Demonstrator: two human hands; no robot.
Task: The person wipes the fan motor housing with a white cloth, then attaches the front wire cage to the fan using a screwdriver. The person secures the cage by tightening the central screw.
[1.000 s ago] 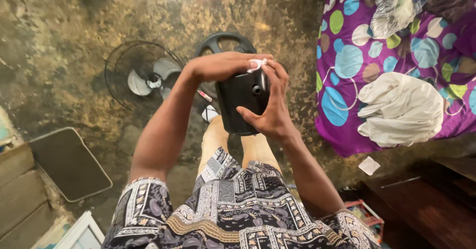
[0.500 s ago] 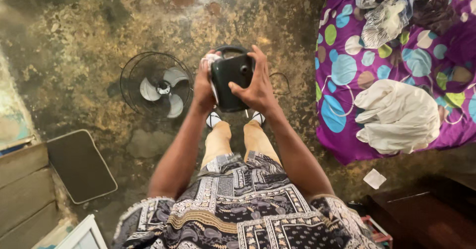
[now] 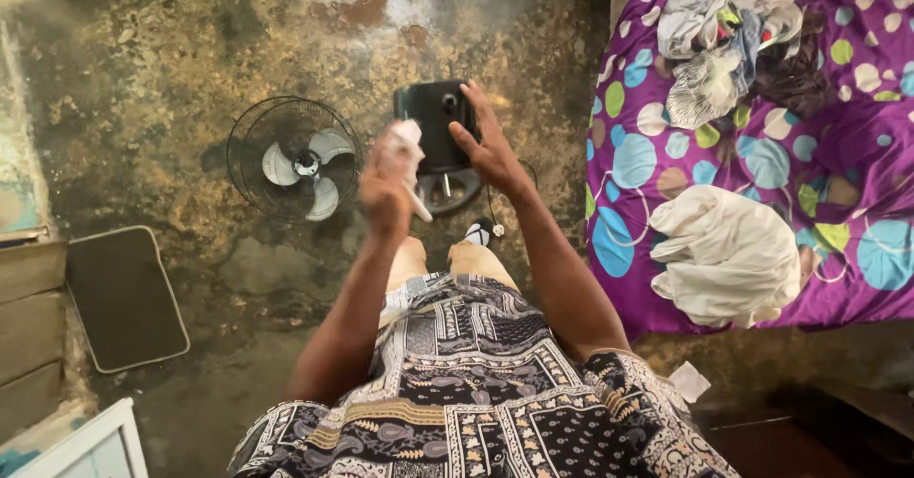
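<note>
Item: black boxy plastic fan motor housing (image 3: pixel 436 121), held up over the stained concrete floor (image 3: pixel 162 69), above a round black fan base (image 3: pixel 449 190).
Right hand (image 3: pixel 487 147): grip spread, palm and fingers laid against the housing's right side.
Left hand (image 3: pixel 386 188): blurred; grip pinching a crumpled white cloth (image 3: pixel 409 150), just beside the housing's lower left edge; whether cloth and housing touch cannot be told.
Nearby: round wire fan guard with pale blades (image 3: pixel 295 159), flat on the floor to the left. Dark rectangular mat (image 3: pixel 124 297) at lower left. Purple bedsheet with coloured dots (image 3: pixel 762 145) on the right, carrying a cream bundle of fabric (image 3: pixel 728 254) and mixed clothes (image 3: pixel 724 49).
</note>
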